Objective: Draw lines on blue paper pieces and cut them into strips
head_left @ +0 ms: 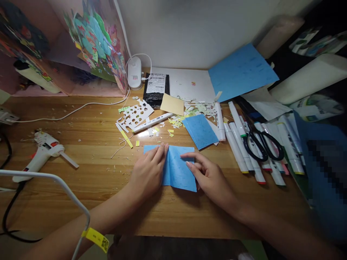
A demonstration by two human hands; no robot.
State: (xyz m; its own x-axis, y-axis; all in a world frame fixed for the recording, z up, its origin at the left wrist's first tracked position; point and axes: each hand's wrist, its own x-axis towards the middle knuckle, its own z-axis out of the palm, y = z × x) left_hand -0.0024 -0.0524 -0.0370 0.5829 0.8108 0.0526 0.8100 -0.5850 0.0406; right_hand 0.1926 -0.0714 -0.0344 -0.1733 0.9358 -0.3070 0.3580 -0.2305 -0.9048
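A creased blue sheet (177,168) lies opened out on the wooden desk, its fold running down between my hands. My left hand (150,168) rests flat on the left half, fingers together near the crease and pressing the paper down. At the right edge, my right hand (207,175) has thumb and index finger apart over the sheet, with the other fingers curled by its edge. Beyond them lies a smaller stack of blue paper (201,131).
Several markers (235,148) and black-handled scissors (262,144) lie right. Paper scraps (176,121), a white marker (153,122) and a black package (156,90) are behind the sheet. A glue gun (45,153) sits left; a white metal frame (65,187) crosses the lower left.
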